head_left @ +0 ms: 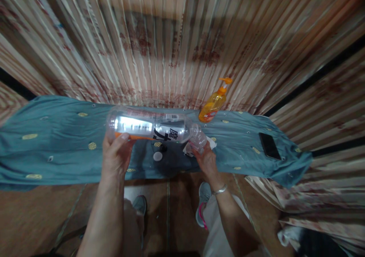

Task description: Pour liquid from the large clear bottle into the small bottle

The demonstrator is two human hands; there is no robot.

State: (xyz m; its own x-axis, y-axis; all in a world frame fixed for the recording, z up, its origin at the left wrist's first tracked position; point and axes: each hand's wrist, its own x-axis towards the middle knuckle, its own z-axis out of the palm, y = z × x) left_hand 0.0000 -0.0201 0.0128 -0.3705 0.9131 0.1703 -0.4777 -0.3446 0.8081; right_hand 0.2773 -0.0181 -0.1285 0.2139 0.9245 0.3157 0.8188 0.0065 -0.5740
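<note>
A large clear plastic bottle point(148, 126) with a silver and orange label lies sideways in the air above the table. My left hand point(118, 148) is closed round its base end from below. My right hand point(205, 156) grips a smaller clear plastic piece point(198, 137) at the bottle's neck end; whether the two are joined or only touching, I cannot tell. Beneath my right hand lies a crumpled white tissue point(188, 149), partly hidden. A round white cap point(157, 156) rests on the cloth below the bottle, beside a small dark object point(163, 148).
A pump bottle of orange liquid point(212, 107) stands at the table's back edge. On the right lies a black phone point(269, 146). A teal cloth point(65, 135) covers the narrow table. Pleated curtains point(171, 59) hang close behind and at both sides.
</note>
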